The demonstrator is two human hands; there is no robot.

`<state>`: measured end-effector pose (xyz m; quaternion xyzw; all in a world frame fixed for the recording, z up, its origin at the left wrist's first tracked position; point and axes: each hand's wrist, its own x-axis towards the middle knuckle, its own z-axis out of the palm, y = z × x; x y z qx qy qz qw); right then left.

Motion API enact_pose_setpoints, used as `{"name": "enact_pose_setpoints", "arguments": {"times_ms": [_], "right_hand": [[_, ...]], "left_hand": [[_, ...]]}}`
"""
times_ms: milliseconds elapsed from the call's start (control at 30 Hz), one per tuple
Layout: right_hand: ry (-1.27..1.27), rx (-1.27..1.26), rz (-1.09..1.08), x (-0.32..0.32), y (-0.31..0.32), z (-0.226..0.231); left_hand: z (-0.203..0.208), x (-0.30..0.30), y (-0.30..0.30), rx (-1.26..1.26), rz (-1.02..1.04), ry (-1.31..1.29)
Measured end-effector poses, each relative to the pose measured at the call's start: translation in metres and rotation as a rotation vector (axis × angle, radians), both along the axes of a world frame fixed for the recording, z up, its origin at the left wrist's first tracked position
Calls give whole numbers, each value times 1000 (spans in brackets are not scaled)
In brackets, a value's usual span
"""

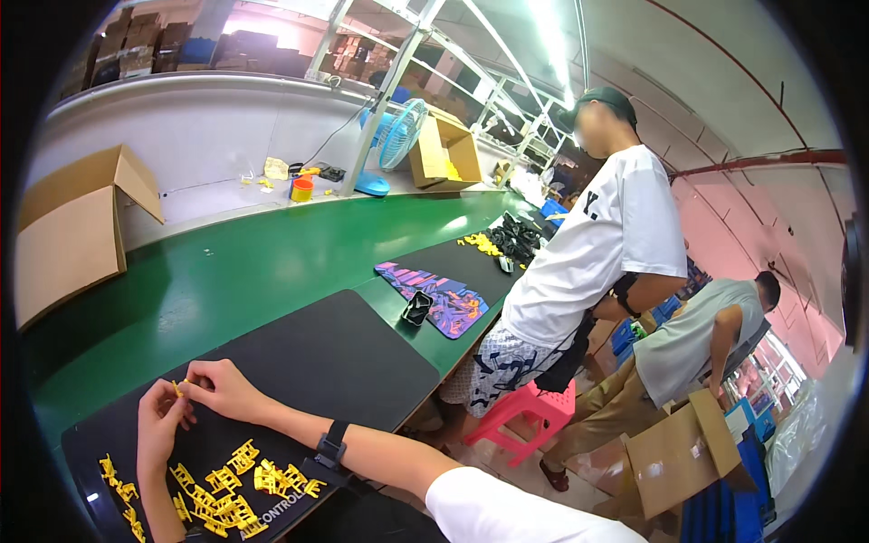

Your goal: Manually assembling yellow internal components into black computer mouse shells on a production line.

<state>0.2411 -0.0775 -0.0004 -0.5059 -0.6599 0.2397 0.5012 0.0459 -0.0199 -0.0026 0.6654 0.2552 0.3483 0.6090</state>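
Above the black mat, my left hand and my right hand meet at the fingertips. Between them is a small yellow plastic part, pinched by both hands; its shape is mostly covered by the fingers. Below my right forearm lies a loose pile of yellow plastic parts, frame-like with short prongs. More yellow parts lie in a short row on the left side of my left wrist. A dark strap with a small device is round my right wrist.
A patterned purple mat with a small black tray lies farther along the green table. Beyond stand a cardboard box and a blue fan. To the right, a person in white stands by a pink stool.
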Motion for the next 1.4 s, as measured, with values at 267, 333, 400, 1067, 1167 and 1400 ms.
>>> {"name": "enact_pose_setpoints", "arguments": {"times_ms": [267,333,400,1067,1167,1400], "right_hand": [[-64,75,42,-3,-3,-1],[-18,36,70,-4,-3,1],[10,72,75,-6,0,-5],[-163,158,-157,-3,-19,-1],[-208,163,-102,-13,-14,5],[-363,191,-131,-16,-12,-1]], "left_hand": [[-8,-2,4,-30,-47,-4],[-5,3,4,-30,-30,-13],[-10,-1,6,-49,21,-9],[-85,13,64,48,-36,-20],[-92,2,76,72,3,-38],[-101,3,88,70,-39,-56]]}}
